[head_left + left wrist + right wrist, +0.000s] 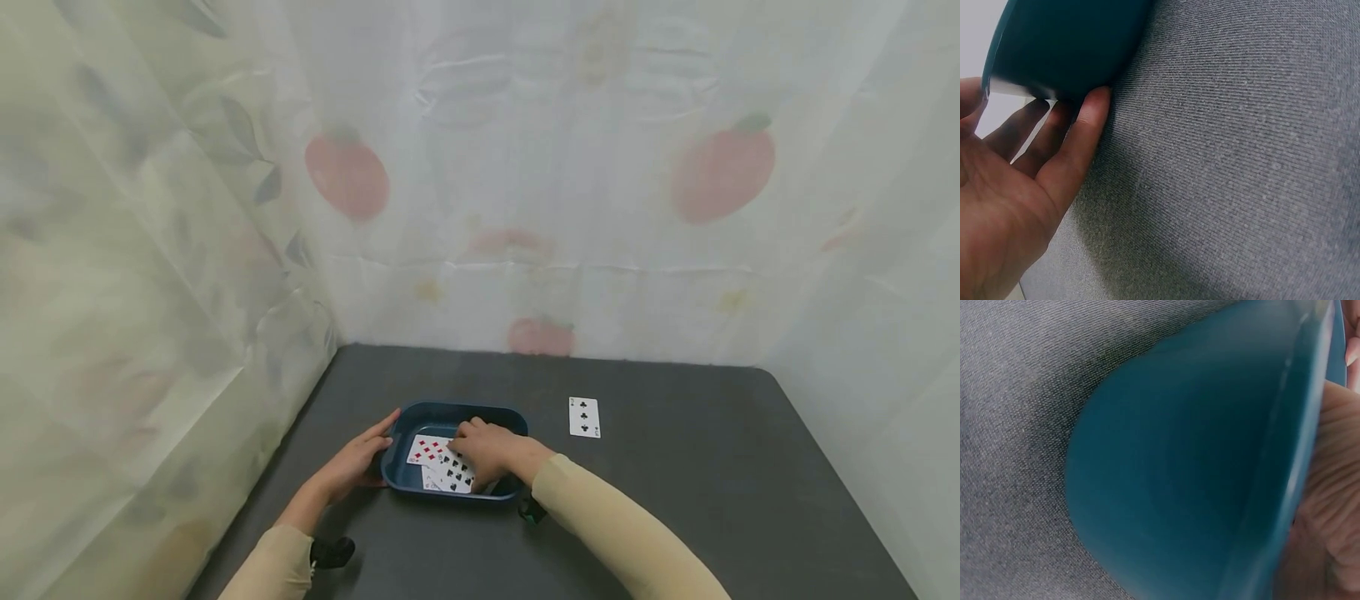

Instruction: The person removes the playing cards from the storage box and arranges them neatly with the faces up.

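A dark blue tray (420,493) with rounded corners holds several face-up playing cards (426,450), with red diamonds and black spades showing. My left hand (356,458) grips the tray's left end; in the left wrist view its fingers (1088,115) press low on the outer wall, near the table surface. Reaching over the tray's right side, my right hand (491,450) is down inside with its fingertips at the spade cards. Its grip there is partly hidden, so I cannot tell whether it pinches one. The tray wall (1179,462) covers most of that hand in the right wrist view.
A three of clubs card (584,417) lies face up on the dark grey table (690,467), right of the tray. Pale printed curtains (592,217) hang behind the table and along both sides, the left one close to the table edge.
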Action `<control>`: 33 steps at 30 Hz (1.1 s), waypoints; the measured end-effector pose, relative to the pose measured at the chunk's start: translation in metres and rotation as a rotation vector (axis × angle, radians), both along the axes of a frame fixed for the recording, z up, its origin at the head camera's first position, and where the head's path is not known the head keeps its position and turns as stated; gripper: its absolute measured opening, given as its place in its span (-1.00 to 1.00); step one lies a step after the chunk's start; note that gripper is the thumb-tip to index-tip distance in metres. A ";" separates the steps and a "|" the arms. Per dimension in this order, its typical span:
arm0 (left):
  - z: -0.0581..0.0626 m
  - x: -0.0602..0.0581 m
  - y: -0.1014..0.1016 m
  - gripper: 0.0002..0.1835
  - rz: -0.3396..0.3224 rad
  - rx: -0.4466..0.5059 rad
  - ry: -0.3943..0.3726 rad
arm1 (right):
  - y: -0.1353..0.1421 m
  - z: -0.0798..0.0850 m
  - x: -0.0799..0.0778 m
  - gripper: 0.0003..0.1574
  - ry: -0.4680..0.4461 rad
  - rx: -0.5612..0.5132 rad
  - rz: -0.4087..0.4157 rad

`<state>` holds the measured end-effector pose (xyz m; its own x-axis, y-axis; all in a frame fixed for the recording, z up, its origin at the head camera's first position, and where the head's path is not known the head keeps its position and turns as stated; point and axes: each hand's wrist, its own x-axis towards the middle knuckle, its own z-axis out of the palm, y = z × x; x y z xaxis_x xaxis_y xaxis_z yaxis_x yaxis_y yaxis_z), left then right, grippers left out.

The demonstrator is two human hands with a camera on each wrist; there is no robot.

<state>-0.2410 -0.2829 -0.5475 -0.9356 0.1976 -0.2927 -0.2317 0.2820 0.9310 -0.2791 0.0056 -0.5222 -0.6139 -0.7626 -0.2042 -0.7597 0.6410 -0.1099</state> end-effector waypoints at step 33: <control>-0.001 -0.002 0.002 -0.39 -0.007 0.010 -0.001 | 0.081 0.069 -0.013 0.24 -0.003 -0.283 -0.140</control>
